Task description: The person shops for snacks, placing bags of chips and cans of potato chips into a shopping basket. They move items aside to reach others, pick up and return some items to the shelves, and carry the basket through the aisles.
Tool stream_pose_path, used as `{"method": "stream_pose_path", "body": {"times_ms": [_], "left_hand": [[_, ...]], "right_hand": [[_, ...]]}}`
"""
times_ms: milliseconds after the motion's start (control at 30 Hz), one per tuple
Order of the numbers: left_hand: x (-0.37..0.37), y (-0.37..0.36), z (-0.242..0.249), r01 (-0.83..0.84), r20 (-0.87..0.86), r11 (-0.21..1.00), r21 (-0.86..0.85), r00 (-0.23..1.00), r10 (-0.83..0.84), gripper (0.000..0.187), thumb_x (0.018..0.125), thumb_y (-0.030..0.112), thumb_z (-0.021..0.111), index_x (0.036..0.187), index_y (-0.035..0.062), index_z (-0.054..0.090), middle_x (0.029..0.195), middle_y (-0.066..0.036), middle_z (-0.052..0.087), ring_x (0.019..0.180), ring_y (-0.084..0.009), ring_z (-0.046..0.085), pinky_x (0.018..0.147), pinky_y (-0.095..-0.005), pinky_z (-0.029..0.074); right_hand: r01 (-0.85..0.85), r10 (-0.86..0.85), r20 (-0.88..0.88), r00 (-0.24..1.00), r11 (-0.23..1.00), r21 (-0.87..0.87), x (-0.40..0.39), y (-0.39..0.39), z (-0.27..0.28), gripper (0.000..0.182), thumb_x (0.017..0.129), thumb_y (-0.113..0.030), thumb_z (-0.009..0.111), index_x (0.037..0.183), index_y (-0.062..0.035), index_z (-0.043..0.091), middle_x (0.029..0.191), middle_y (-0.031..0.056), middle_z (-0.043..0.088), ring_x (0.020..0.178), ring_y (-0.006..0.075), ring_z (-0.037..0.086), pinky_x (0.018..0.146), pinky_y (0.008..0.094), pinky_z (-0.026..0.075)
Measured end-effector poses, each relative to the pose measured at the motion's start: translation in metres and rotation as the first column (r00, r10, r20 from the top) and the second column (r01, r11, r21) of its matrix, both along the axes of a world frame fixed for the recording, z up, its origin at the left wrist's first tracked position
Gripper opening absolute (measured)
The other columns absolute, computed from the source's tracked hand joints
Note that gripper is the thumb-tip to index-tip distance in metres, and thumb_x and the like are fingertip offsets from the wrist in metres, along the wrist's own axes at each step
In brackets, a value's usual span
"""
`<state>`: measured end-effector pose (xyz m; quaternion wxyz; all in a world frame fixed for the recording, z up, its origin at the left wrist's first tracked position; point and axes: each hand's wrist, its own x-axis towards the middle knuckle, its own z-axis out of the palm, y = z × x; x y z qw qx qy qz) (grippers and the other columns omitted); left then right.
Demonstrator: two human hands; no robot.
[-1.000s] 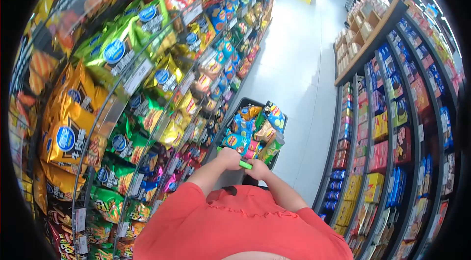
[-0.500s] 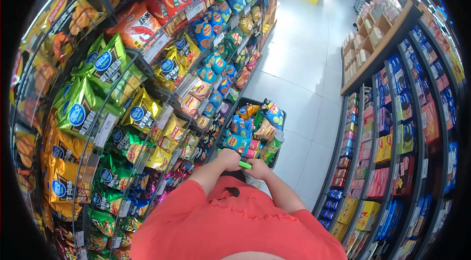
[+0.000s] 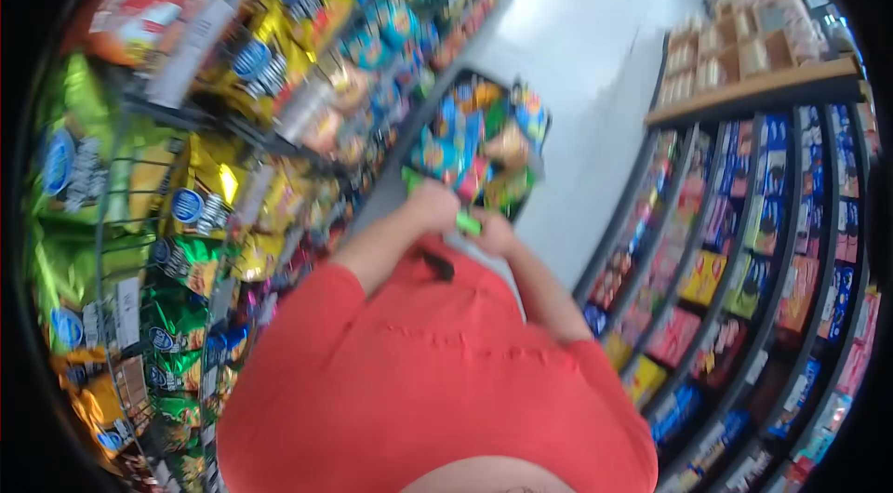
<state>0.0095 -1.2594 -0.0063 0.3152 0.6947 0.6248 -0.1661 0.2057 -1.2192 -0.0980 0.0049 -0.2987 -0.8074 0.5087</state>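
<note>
My left hand (image 3: 434,206) is closed around the green handle (image 3: 468,224) of a shopping cart. My right hand (image 3: 493,232) grips the same handle just to the right, with a short green stretch showing between the two. Ahead of them is the cart's dark basket (image 3: 435,109), loaded with several snack bags. Among these are a blue chip bag (image 3: 433,155), a green pack (image 3: 510,191) near the handle and an orange bag (image 3: 479,95) at the far end. Motion blur hides the print on most of them.
Shelves of chip bags (image 3: 191,205) run close along the left. To the right stand racks of boxed snacks (image 3: 702,274), with a wooden display stand (image 3: 753,88) beyond. The pale floor (image 3: 595,112) of the aisle stretches ahead between them.
The view has shifted and blurred, so the cart and both hands sit higher in it. Nearby shelves look closer, and the yellow poster ahead is out of view. Both hands stay on the handle.
</note>
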Motion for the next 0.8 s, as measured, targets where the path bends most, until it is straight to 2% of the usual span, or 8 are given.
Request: {"method": "stream_pose_path", "body": {"times_ms": [167, 400, 533, 567, 600, 633, 667, 800], "left_hand": [[-0.020, 0.034, -0.011, 0.049, 0.122, 0.987, 0.156, 0.990, -0.069, 0.026, 0.078, 0.035, 0.065, 0.078, 0.0110, 0.076, 0.083, -0.013, 0.073, 0.078, -0.0301, 0.072, 0.070, -0.0431, 0.057], [-0.030, 0.073, -0.025, 0.040, 0.159, 0.992, 0.123, 0.985, -0.059, 0.025, 0.077, 0.032, 0.065, 0.078, 0.0093, 0.076, 0.082, -0.012, 0.073, 0.078, -0.0289, 0.072, 0.069, -0.0426, 0.056], [-0.037, 0.085, -0.036, 0.035, 0.166, 0.990, 0.140, 0.984, -0.058, 0.025, 0.073, 0.034, 0.067, 0.073, 0.0097, 0.075, 0.076, -0.012, 0.072, 0.070, -0.0300, 0.071, 0.065, -0.0420, 0.057], [-0.037, 0.089, -0.034, 0.072, 0.162, 0.987, 0.140, 0.982, -0.095, 0.024, 0.072, 0.033, 0.067, 0.072, 0.0100, 0.075, 0.075, -0.011, 0.072, 0.069, -0.0299, 0.071, 0.065, -0.0421, 0.057], [-0.038, 0.091, -0.032, 0.051, 0.155, 0.991, 0.126, 0.985, -0.070, 0.024, 0.072, 0.033, 0.067, 0.072, 0.0100, 0.075, 0.075, -0.011, 0.072, 0.069, -0.0299, 0.071, 0.065, -0.0421, 0.057], [-0.038, 0.094, -0.029, 0.041, 0.160, 0.993, 0.106, 0.985, -0.058, 0.023, 0.071, 0.032, 0.067, 0.073, 0.0098, 0.075, 0.075, -0.011, 0.072, 0.070, -0.0298, 0.072, 0.065, -0.0421, 0.057], [-0.040, 0.098, -0.027, 0.033, 0.160, 0.996, 0.086, 0.986, -0.046, 0.023, 0.070, 0.031, 0.067, 0.073, 0.0096, 0.075, 0.076, -0.011, 0.072, 0.070, -0.0296, 0.072, 0.065, -0.0421, 0.057], [-0.037, 0.105, -0.023, 0.023, 0.122, 0.998, -0.055, 0.992, -0.016, 0.021, 0.068, 0.029, 0.067, 0.072, 0.0097, 0.073, 0.074, -0.010, 0.071, 0.072, -0.0289, 0.071, 0.064, -0.0434, 0.057]], "right_hand": [[0.077, -0.068, 0.076, 0.995, 0.990, -0.118, -0.016, 0.034, 0.032, 0.023, 0.080, -0.022, 0.073, 0.089, -0.0028, 0.065, 0.085, 0.0166, 0.066, 0.077, 0.0311, 0.065, 0.070, 0.0409, 0.049], [0.080, -0.063, 0.106, 0.992, 0.984, -0.160, -0.025, 0.069, 0.026, 0.020, 0.078, -0.024, 0.072, 0.085, -0.0066, 0.065, 0.082, 0.0158, 0.066, 0.077, 0.0333, 0.065, 0.069, 0.0422, 0.050], [-0.100, 0.111, 0.033, 0.993, 0.966, -0.239, -0.025, 0.104, 0.028, 0.028, 0.084, -0.027, 0.069, 0.096, -0.0016, 0.066, 0.082, 0.0127, 0.067, 0.077, 0.0225, 0.066, 0.069, 0.0352, 0.050], [0.037, -0.031, 0.020, 0.999, 0.774, -0.632, -0.025, 0.116, 0.023, 0.033, 0.088, -0.032, 0.065, 0.097, -0.0008, 0.065, 0.082, 0.0119, 0.068, 0.077, 0.0206, 0.066, 0.070, 0.0328, 0.051], [0.138, -0.159, 0.078, 0.984, 0.411, -0.901, -0.024, 0.127, 0.016, 0.039, 0.091, -0.038, 0.062, 0.098, 0.0000, 0.065, 0.083, 0.0110, 0.068, 0.076, 0.0188, 0.067, 0.071, 0.0304, 0.052], [0.025, -0.204, -0.080, 0.976, 0.463, -0.886, -0.025, 0.138, -0.015, 0.035, 0.097, -0.033, 0.053, 0.101, -0.0008, 0.064, 0.086, 0.0095, 0.070, 0.074, 0.0205, 0.067, 0.072, 0.0321, 0.054], [0.079, -0.233, 0.030, 0.972, 0.202, -0.976, -0.030, 0.152, -0.023, 0.043, 0.099, -0.042, 0.050, 0.108, -0.0006, 0.061, 0.087, 0.0133, 0.070, 0.074, 0.0201, 0.068, 0.073, 0.0303, 0.055], [0.344, -0.192, 0.289, 0.938, 0.415, -0.842, -0.063, 0.185, -0.108, 0.043, 0.098, -0.039, 0.056, 0.116, 0.0000, 0.059, 0.094, 0.0152, 0.072, 0.079, 0.0210, 0.069, 0.074, 0.0307, 0.055]]}}
